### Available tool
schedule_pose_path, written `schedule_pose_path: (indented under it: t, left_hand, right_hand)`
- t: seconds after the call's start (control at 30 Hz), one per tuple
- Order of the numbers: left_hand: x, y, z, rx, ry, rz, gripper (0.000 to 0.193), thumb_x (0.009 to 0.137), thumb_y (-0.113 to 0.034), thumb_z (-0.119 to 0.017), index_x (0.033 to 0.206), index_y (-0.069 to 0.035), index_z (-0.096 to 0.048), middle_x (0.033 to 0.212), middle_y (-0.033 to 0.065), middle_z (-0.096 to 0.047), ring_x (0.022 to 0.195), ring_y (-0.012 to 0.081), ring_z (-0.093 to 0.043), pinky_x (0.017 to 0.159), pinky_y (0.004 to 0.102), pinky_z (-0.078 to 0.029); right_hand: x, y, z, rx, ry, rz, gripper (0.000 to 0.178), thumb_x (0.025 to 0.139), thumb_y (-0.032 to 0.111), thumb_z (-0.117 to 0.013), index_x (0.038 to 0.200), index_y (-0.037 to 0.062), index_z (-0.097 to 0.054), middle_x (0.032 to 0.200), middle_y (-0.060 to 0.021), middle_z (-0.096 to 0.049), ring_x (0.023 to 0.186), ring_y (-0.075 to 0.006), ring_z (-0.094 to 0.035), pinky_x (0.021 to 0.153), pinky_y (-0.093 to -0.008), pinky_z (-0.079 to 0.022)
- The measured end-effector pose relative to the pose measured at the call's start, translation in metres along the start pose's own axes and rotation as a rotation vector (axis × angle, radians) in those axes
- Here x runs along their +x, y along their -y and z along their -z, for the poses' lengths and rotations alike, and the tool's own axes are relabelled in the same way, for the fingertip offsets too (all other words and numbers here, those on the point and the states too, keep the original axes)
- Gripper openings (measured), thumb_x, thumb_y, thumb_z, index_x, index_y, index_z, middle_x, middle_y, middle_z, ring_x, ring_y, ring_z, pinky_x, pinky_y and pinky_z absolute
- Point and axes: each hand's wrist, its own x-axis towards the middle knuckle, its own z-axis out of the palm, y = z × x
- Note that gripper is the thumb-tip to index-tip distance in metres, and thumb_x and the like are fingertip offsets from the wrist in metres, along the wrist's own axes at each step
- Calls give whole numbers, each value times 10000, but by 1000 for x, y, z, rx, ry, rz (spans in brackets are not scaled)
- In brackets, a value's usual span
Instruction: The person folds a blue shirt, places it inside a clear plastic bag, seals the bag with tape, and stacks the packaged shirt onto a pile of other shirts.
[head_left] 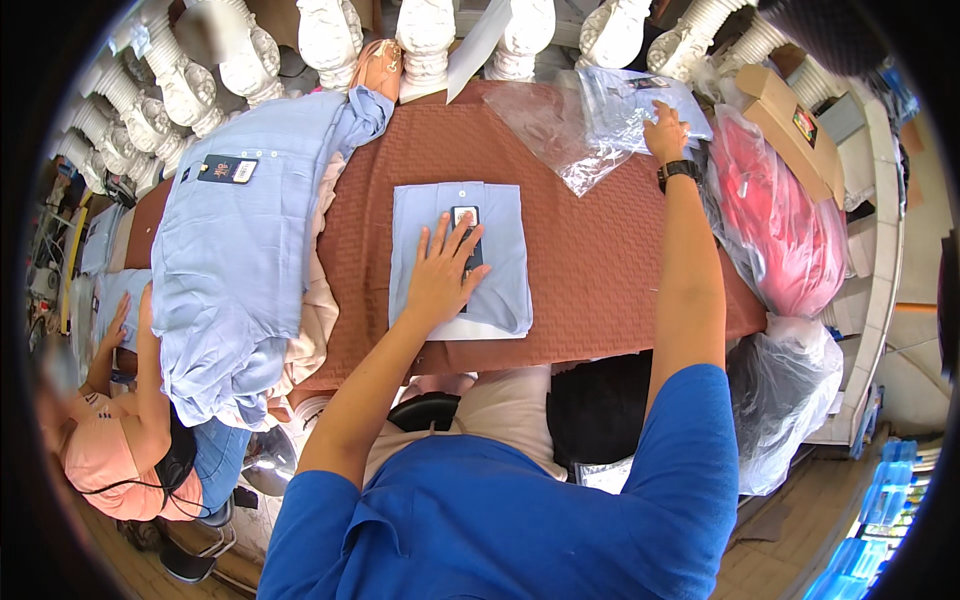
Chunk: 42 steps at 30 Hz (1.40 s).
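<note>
A folded light blue shirt lies on the brown-covered table straight ahead, with a dark hang tag on its front. My left hand rests flat on this shirt, fingers spread, partly covering the tag. Farther off to the right, my right hand reaches over a folded blue shirt in clear plastic. Its fingers are apart and touch or hover just above the wrapping; which of these I cannot tell. A loose clear plastic bag lies left of that package.
A tall heap of blue shirts stands at left. A co-worker's hand touches its far end; a seated person handles folded blue cloth. White balusters line the back. At right are a cardboard box and bagged red cloth.
</note>
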Motion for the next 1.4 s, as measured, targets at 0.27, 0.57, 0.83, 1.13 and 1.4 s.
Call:
schedule_pose_path:
  t: [0.27,0.57,0.83,1.13,1.4]
  left_hand:
    - [2,-3,-5,-51,-19,-7,615,986,-460,-541,1509,-151,-444,1629,60,-306,1522,349,-198,1212,570,-149]
    - [94,-14,90,-317,-263,17,612,951,-519,-609,1329,-38,-586,1495,165,-456,1405,352,-368,1150,505,-290]
    - [176,-40,176,-891,68,-189,395,979,-322,-670,1260,-48,-618,1088,34,-712,942,128,-638,873,279,-505]
    - [139,5,241,-1064,83,-77,328,975,-251,-672,1230,-54,-612,1135,51,-699,964,137,-636,875,286,-508]
    - [98,46,296,-1093,-88,22,328,971,-225,-672,1245,-61,-596,1175,60,-684,993,147,-635,896,296,-510]
  right_hand:
    - [16,-15,24,412,4,249,123,912,173,-714,976,75,-753,858,-72,-737,783,-182,-669,801,-343,-509]
    - [-33,106,178,574,-119,711,210,902,199,-750,1032,38,-715,930,-59,-739,818,-133,-642,751,-310,-526]
    - [-69,186,215,662,213,969,353,897,244,-759,1166,33,-673,1059,-61,-728,1071,-143,-595,952,-321,-453]
    - [-103,195,200,1250,902,804,535,868,282,-789,1308,29,-621,1174,-81,-717,1274,-167,-549,1129,-349,-381]
    - [-132,222,203,1121,1136,814,331,903,117,-753,1189,0,-634,1043,-60,-706,924,-130,-682,899,-288,-537]
